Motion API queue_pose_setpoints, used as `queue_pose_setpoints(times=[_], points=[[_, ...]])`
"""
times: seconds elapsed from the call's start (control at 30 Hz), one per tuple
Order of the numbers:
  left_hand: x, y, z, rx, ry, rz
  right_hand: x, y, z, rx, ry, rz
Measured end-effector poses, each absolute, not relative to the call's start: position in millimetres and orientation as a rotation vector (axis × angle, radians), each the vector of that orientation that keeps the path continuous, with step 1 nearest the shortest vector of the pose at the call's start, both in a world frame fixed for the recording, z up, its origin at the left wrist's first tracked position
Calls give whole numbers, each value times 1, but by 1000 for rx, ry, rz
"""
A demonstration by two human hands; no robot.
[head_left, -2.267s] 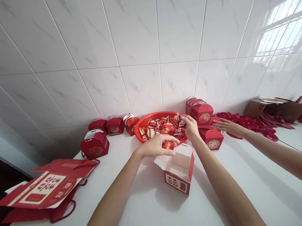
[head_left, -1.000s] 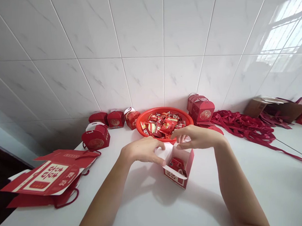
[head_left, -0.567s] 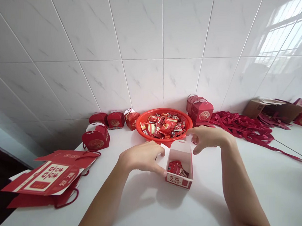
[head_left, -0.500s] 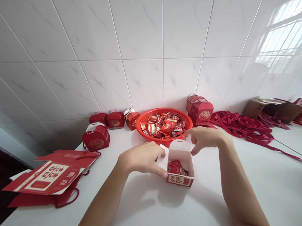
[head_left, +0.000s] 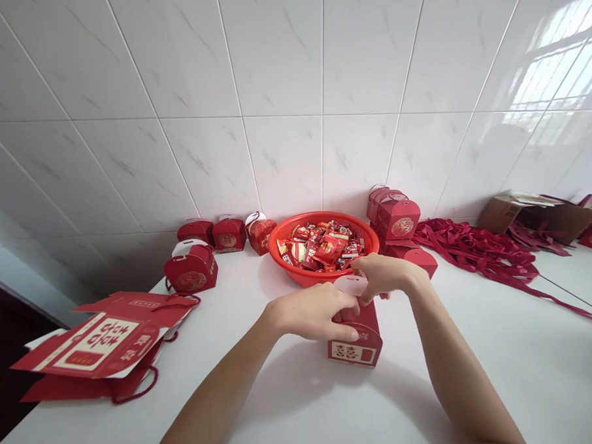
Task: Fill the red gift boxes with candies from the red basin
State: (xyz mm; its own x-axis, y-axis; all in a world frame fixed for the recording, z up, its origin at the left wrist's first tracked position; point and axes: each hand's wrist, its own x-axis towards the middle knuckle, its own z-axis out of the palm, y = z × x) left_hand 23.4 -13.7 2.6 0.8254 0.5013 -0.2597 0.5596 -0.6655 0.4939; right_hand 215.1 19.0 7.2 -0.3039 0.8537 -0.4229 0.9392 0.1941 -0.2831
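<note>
A small red gift box (head_left: 353, 351) stands on the white table, its front panel printed with characters on white. Its side flaps are folded over the top, so its contents are hidden, while a white rounded flap rises at the back. My left hand (head_left: 316, 311) lies over the box's left side, thumb and fingers curved around the folded flap. On the back right, my right hand (head_left: 384, 275) has its fingers curled at the white flap. Just behind the box sits a red plastic basket (head_left: 287, 269) full of wrapped sweets (head_left: 329, 247).
Closed red boxes (head_left: 190, 276) stand at the back left, and others (head_left: 399, 220) are stacked right of the basket. Red ribbons (head_left: 476, 249) and a cardboard box (head_left: 556, 217) lie further right. Flat red bags (head_left: 99, 344) rest at the left edge.
The box was open with sweets visible inside; its side flaps now cover them. My left hand has moved right over the box, and my right hand has come left to the back flap.
</note>
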Motion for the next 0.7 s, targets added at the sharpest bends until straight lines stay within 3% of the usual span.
queue_pose_setpoints(times=[0.4,0.7], points=[[26,-13,-3,2401,1459,-113,227,5,20,1456,2459,-957],[23,5,-11,2399,938,-49,212,10,10,1309,2461,-938]])
